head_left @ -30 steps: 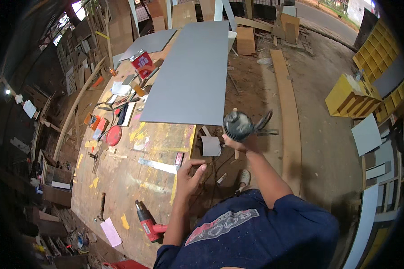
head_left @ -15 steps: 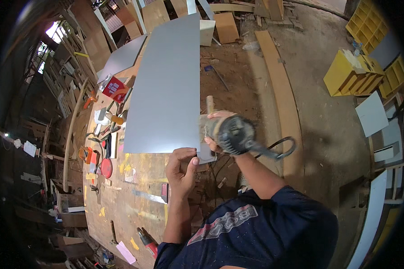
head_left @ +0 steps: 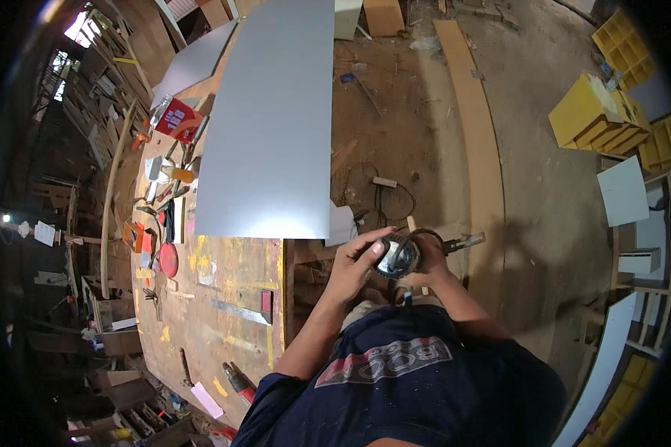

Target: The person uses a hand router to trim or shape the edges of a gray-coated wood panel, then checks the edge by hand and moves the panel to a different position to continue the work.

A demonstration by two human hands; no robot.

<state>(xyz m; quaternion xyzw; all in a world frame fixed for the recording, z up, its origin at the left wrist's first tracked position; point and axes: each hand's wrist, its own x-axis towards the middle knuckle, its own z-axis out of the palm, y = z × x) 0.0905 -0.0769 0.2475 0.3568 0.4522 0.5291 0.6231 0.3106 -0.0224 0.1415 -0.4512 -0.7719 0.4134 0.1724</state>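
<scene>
Close in front of my body I hold a corded power tool (head_left: 397, 259) with a round, ribbed dark body, shaped like a trim router. My left hand (head_left: 352, 267) is closed on its left side, the thumb on its end. My right hand (head_left: 434, 262) wraps around the other side, its fingers partly hidden. A dark cord loops over the tool, and a narrow metal part (head_left: 466, 242) juts out to the right. To the upper left, apart from both hands, a long grey panel (head_left: 268, 119) lies on the workbench (head_left: 242, 264), its right edge overhanging.
On the bench lie a try square (head_left: 242, 309), a red-handled tool (head_left: 238, 384), a red round lid (head_left: 168, 259) and a red tin (head_left: 177, 119). A long board (head_left: 473, 141) lies on the floor. Yellow shelf units (head_left: 593, 115) and white panels stand at the right.
The tool has come away from the panel's near right corner toward my body and turned in my grip. My left hand has left the panel edge and now holds the tool too.
</scene>
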